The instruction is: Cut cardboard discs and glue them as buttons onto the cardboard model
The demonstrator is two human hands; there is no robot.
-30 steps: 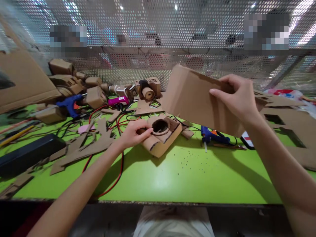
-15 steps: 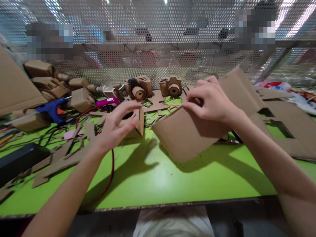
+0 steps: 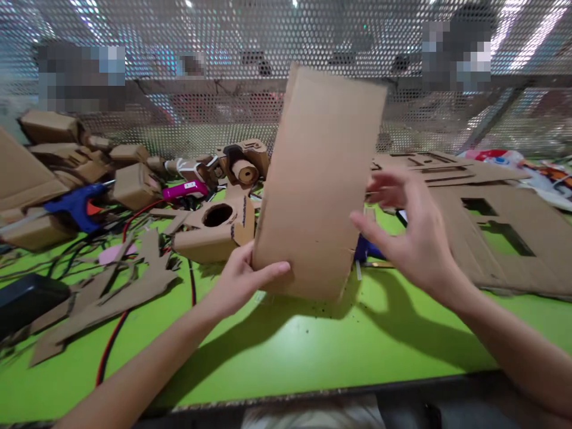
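Note:
A large folded cardboard piece [image 3: 319, 179] stands tilted upright above the green table [image 3: 286, 357]. My left hand [image 3: 250, 274] grips its lower left corner, thumb on the front face and fingers hidden behind. To the right of the piece is my right hand [image 3: 411, 232], slightly blurred, its fingers spread and apart from the cardboard, holding nothing. Just left of the piece lies a cardboard box part with a round hole [image 3: 201, 244]. A cardboard camera model [image 3: 245, 164] sits behind it.
Cardboard scraps [image 3: 111, 298], a blue glue gun [image 3: 83, 205], a magenta tool [image 3: 185, 190] and a black object [image 3: 33, 301] are on the left. A cut cardboard sheet [image 3: 460, 250] lies right. A perforated metal screen [image 3: 223, 113] stands behind.
The cardboard piece has been turned upright and moved left. My left hand has taken hold of it; my right hand has let go and opened. The second camera model is now hidden.

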